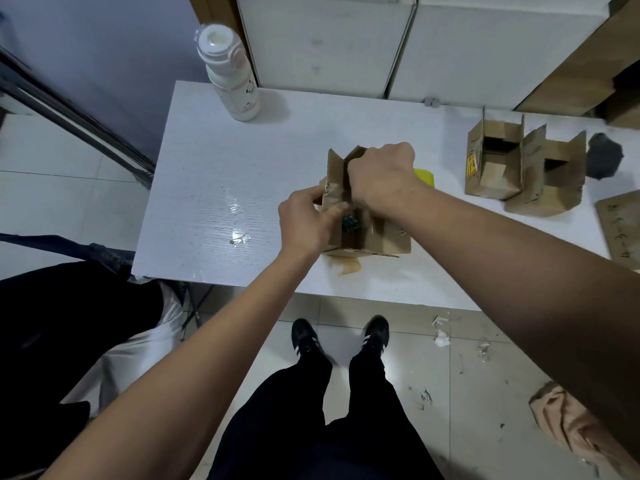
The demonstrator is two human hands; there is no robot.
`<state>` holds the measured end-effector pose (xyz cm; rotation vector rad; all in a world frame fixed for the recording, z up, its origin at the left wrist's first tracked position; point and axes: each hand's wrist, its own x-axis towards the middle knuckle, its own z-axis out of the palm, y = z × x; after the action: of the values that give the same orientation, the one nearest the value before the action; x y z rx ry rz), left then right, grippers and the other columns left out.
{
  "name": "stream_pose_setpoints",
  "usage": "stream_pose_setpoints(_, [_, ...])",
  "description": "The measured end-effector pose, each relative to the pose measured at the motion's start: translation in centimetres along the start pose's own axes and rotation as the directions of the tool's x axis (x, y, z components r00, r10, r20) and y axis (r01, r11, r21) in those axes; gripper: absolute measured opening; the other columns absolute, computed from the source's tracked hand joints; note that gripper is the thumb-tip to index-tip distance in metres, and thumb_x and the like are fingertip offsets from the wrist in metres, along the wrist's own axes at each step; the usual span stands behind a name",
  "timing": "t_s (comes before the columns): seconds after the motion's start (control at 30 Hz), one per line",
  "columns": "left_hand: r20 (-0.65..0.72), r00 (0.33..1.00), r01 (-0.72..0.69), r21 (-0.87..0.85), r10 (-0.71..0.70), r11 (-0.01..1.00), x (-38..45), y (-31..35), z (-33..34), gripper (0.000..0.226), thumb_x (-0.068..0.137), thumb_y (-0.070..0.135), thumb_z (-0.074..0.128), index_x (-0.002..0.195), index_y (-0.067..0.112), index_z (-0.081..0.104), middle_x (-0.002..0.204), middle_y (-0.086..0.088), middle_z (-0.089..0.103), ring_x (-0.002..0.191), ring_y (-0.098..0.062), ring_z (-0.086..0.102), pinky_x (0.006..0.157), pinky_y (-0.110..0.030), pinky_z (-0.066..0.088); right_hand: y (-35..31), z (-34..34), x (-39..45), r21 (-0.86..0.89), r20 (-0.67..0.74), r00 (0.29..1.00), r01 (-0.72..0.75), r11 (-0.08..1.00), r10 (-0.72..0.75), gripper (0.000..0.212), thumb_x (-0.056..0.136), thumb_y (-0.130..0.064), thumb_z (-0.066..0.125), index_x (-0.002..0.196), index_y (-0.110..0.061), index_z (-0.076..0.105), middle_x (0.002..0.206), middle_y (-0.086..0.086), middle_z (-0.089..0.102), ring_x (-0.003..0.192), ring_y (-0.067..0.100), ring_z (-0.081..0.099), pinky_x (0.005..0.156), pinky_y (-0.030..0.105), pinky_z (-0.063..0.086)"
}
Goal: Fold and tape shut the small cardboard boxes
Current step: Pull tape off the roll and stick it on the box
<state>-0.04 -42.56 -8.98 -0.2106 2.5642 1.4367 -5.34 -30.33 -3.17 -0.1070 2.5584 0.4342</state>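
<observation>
A small brown cardboard box (381,237) stands on the white table (214,188) with its top flaps up. My left hand (308,220) pinches the near left flap, which carries a strip of clear tape. My right hand (381,178) is curled over the middle of the box, gripping the upright flaps at its top. Something dark and bluish shows inside the box between my hands. A yellow thing (425,176) pokes out behind my right wrist, mostly hidden. Two more open cardboard boxes (519,168) sit together at the right of the table.
A white bottle (230,74) stands at the table's back left. A dark lump (604,155) lies right of the open boxes, and flat cardboard (620,226) lies at the right edge. White cabinets (346,43) back the table. Crumpled brown paper (568,420) and scraps litter the floor.
</observation>
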Motion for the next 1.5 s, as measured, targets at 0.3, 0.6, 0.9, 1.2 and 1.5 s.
stream_pose_setpoints(0.3, [0.289,0.957,-0.025,0.078,0.002,0.997,1.7,-0.3,-3.6,0.033,0.083,0.024,0.085,0.114,0.020,0.075,0.103,0.004,0.073,0.085,-0.016,0.069,0.075,-0.028,0.057,-0.4,0.1,1.0,0.154,-0.005,1.000,-0.020,0.988,0.021,0.011,0.093,-0.025,0.062,0.096,-0.022,0.052,0.087,0.001,0.046,0.107,0.028,0.060,0.080,0.035,0.036])
stream_pose_setpoints(0.6, [0.137,0.984,0.115,0.003,-0.115,0.993,0.6,-1.1,-3.1,0.023,0.086,0.024,0.069,0.109,0.023,0.072,0.094,0.003,0.069,0.083,-0.031,0.070,0.075,-0.044,0.061,0.2,-1.3,0.6,0.044,0.099,0.995,0.020,0.999,-0.024,0.012,0.094,-0.030,0.060,0.094,-0.020,0.053,0.083,0.000,0.047,0.096,0.027,0.055,0.083,0.036,0.039])
stream_pose_setpoints(0.9, [0.259,0.955,0.223,-0.298,-0.147,0.928,-0.3,-1.7,-2.4,0.024,0.092,0.003,0.071,0.109,0.019,0.068,0.101,0.000,0.065,0.078,-0.018,0.064,0.067,-0.037,0.057,-1.5,-0.2,1.0,-0.121,0.103,0.993,0.069,0.990,-0.057,0.028,0.097,-0.035,0.057,0.122,-0.024,0.062,0.116,0.003,0.058,0.121,0.028,0.058,0.100,0.041,0.045])
stream_pose_setpoints(1.2, [0.178,0.984,0.014,-0.051,-0.005,0.999,0.1,0.0,-1.2,0.020,0.086,0.027,0.081,0.099,0.034,0.068,0.084,0.020,0.066,0.073,0.000,0.060,0.070,-0.023,0.049,-1.1,0.4,1.5,0.066,0.049,0.999,-0.023,0.998,0.020,0.009,0.094,-0.026,0.060,0.102,-0.020,0.059,0.115,0.003,0.064,0.114,0.028,0.062,0.084,0.036,0.040])
stream_pose_setpoints(1.5, [-0.075,0.984,0.158,-0.034,-0.160,0.987,0.7,-0.8,-1.3,0.011,0.096,0.025,0.060,0.088,0.018,0.060,0.077,0.007,0.059,0.082,-0.024,0.057,0.067,-0.036,0.046,5.1,0.5,1.9,0.684,0.169,0.964,0.033,0.729,-0.203,0.041,0.093,-0.052,0.063,0.073,-0.016,0.067,0.069,0.001,0.063,0.075,0.022,0.057,0.075,0.036,0.044])
